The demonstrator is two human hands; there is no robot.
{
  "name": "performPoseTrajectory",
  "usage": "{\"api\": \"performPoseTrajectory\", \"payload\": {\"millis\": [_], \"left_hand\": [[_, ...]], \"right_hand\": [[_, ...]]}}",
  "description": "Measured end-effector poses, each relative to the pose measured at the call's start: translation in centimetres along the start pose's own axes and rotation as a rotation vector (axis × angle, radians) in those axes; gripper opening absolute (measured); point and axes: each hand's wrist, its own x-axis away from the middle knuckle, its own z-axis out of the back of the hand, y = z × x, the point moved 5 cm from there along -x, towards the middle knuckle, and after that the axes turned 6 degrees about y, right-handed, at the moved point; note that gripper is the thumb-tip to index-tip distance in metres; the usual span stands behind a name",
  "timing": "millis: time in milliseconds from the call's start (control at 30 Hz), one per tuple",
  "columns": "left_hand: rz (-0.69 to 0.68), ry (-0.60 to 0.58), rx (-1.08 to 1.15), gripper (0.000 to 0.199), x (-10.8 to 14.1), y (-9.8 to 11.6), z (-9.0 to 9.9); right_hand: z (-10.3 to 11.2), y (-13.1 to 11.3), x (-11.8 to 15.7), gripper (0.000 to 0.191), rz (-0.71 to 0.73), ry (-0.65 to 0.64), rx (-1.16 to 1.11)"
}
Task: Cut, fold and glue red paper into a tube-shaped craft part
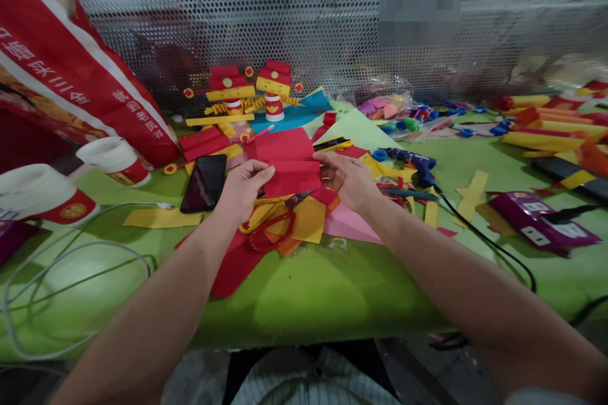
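A folded piece of red paper [293,178] is held up between my two hands, over a pile of coloured scraps. My left hand [244,188] pinches its left edge between thumb and fingers. At the right edge, the fingers of my right hand [349,178] are closed on the same paper. Just below it lie red-handled scissors [275,231] on yellow and orange paper pieces. Another red sheet [289,142] lies flat behind the held one, with a yellow-and-black utility knife [335,144] near my right fingertips.
A phone [204,183] lies left of my hands, near paper cups [116,161] and a white cable [76,215]. Two red-and-yellow paper figures [273,107] stand behind. Rightward are a blue glue gun [418,164] and a purple power strip [544,221]. A perforated metal panel [308,25] backs the table.
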Motion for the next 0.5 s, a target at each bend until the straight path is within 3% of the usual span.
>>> {"api": "performPoseTrajectory", "payload": {"millis": [300, 500], "left_hand": [[-0.112, 0.013, -0.098, 0.01, 0.12, 0.45, 0.05], [-0.062, 0.024, -0.155, 0.011, 0.33, 0.41, -0.02]], "right_hand": [[-0.09, 0.16, 0.01, 0.034, 0.004, -0.019, 0.065], [0.18, 0.55, -0.36, 0.032, -0.003, 0.007, 0.083]]}}
